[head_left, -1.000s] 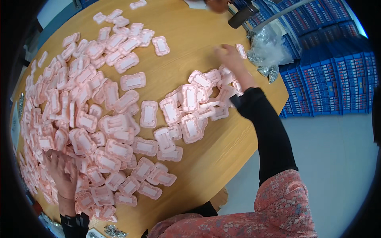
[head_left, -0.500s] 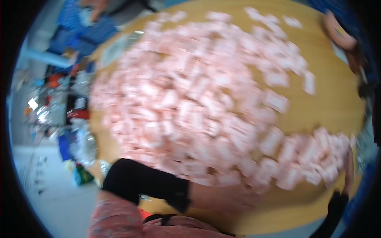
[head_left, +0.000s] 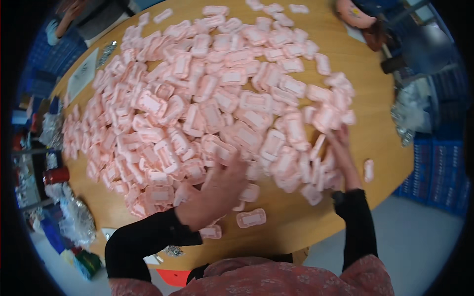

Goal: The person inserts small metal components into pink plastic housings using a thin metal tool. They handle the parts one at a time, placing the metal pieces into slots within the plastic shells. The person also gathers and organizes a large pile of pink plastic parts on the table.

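Note:
A wide heap of small pink plastic shells (head_left: 254, 118), oblong with rounded ends and a paler rectangular middle, covers much of the wooden table. My left hand (head_left: 215, 187) is over the heap's near edge, fingers spread and slightly blurred, with nothing visibly gripped. At the heap's right end, my right hand (head_left: 341, 148) reaches forward with fingers extended against several shells (head_left: 327, 116). Some shells there stand on edge beside the wrist. One loose shell (head_left: 251, 218) lies flat near the table's front, and another (head_left: 369, 170) rests right of my right forearm.
A paper sheet (head_left: 83, 74) and small metal parts (head_left: 107, 52) lie at the table's far left. Clear plastic bags (head_left: 412, 111) hang beyond its right edge, near blue crates (head_left: 434, 167). Another person's hand (head_left: 71, 11) shows at the top left.
The view has shifted. My left hand has lifted from low by the table's front edge to over the heap. My right hand, with the right-hand shells, is now closer to the main heap.

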The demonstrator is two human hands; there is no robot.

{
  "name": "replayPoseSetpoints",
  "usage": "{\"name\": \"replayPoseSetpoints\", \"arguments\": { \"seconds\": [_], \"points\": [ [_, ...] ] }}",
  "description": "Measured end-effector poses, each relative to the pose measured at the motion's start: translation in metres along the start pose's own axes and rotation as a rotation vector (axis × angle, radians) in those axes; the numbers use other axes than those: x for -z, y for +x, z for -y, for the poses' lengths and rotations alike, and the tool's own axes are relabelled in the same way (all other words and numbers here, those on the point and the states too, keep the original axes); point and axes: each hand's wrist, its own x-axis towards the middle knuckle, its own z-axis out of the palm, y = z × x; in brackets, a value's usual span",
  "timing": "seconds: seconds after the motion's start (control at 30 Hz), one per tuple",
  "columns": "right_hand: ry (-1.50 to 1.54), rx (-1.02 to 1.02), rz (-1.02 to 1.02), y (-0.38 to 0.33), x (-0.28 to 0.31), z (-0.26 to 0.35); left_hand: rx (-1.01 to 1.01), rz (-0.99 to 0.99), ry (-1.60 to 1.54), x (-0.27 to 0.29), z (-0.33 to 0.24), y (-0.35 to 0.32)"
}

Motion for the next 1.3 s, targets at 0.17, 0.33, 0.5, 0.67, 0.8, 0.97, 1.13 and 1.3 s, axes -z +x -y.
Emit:
{"name": "replayPoseSetpoints", "arguments": {
  "seconds": [0.17,0.33,0.5,0.67,0.8,0.97,1.13,1.3],
  "points": [
    [-0.623,0.081,0.143,-0.012,-0.107,0.071,0.139,-0.130,-0.169,0.006,0.041,-0.048],
    [-0.767,0.040,0.215,-0.026,-0.199,0.131,0.365,-0.188,-0.045,0.019,0.086,-0.074],
    [-0.492,0.108,0.412,-0.020,-0.199,0.171,0.489,-0.137,-0.166,0.036,0.124,-0.093],
    [-0.676,0.234,-0.080,0.052,-0.120,0.186,0.569,-0.216,-0.248,0.039,0.131,-0.105],
    [-0.978,0.383,-0.287,0.195,-0.029,0.115,0.506,-0.366,-0.201,0.040,0.113,-0.098],
    [-0.212,0.266,0.122,0.178,-0.066,0.142,0.329,-0.393,-0.239,0.034,0.091,-0.110],
    [-0.977,0.119,-0.113,0.189,-0.109,0.097,0.353,-0.292,-0.203,0.022,0.067,-0.118],
    [-0.907,0.083,-0.033,0.153,-0.160,0.100,0.260,-0.273,-0.314,0.024,0.042,-0.123]
  ]
}}
